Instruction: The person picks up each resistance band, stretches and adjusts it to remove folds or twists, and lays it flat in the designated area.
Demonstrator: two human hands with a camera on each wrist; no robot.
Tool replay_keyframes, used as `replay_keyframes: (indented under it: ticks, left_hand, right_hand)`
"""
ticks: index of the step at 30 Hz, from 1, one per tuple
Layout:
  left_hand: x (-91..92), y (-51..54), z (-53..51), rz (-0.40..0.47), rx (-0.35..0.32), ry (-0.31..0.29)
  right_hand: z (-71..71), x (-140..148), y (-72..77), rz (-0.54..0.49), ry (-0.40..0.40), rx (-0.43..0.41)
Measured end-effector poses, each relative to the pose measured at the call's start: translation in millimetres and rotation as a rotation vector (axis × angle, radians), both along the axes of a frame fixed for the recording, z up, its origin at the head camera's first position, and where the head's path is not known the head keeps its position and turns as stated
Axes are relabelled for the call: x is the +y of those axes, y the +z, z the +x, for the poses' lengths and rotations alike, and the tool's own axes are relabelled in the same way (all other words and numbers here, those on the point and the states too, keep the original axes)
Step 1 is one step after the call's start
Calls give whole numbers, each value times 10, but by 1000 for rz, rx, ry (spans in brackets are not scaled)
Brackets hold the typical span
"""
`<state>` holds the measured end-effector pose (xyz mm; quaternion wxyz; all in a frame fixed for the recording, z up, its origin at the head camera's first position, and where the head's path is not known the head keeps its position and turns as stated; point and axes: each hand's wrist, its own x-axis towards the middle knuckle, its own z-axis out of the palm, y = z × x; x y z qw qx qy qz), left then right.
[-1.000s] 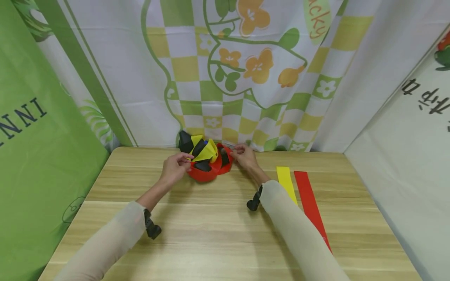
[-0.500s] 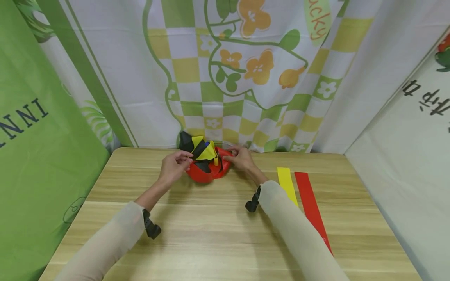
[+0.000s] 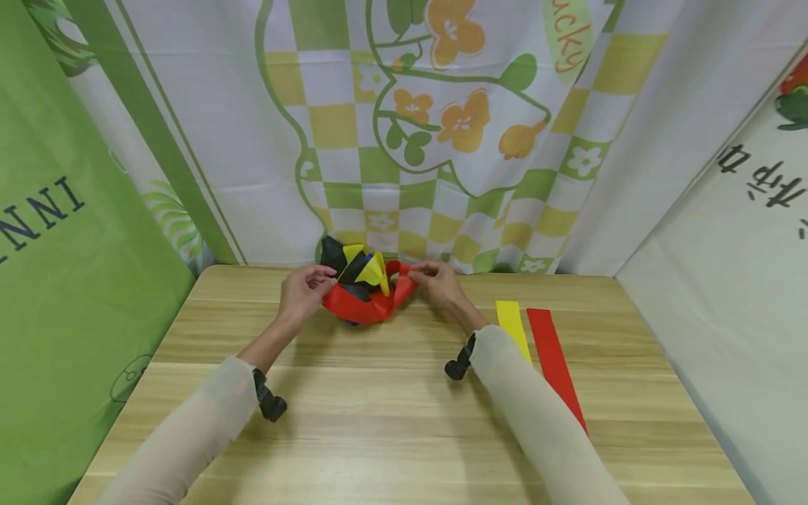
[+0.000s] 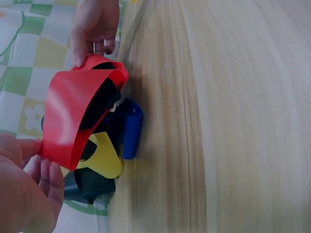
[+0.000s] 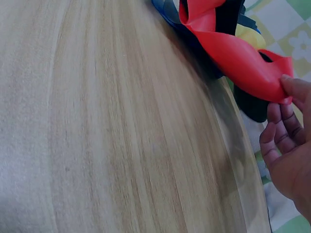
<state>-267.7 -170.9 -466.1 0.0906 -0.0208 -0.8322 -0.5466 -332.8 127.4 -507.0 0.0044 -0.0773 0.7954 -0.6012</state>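
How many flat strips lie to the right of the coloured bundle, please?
2: the yellow strip, nearer the bundle, and the red strip beside it, both partly behind the right sleeve, which may hide others.

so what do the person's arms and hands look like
Plain pale beige fabric sleeves stop short of the ungloved left hand and ungloved right hand. At each cuff sits a black strap with a small black device.

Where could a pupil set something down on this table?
Bare: the table between the left sleeve and right sleeve; also between the flat red strip and right edge. Crowded: the mid far edge, where the left hand and right hand hold a red band among yellow, black and blue pieces.
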Motion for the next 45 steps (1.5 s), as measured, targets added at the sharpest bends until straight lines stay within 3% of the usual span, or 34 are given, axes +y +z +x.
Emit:
replay_keyframes:
  ticks: [7, 14, 20, 29, 38, 45]
  left_hand:
    - [-26, -52, -4, -51, 6, 3]
    - [-44, -132, -3, -125, -19, -33]
    - [-62, -174, 17, -101, -52, -49]
    - [-90, -232, 6, 27, -168, -125]
    - [-129, -281, 28, 72, -188, -158]
    - [-138, -284, 66, 11, -256, -191]
  right_hand:
    - [8, 69, -11, -55, -6, 21]
    - [12, 104, -44, -66, 19, -50]
    - [3, 111, -20, -71, 45, -47]
    - [3, 112, -33, -234, 45, -107]
    - [3, 128, -49, -235, 38, -108]
    - [28, 129, -45, -242, 31, -115]
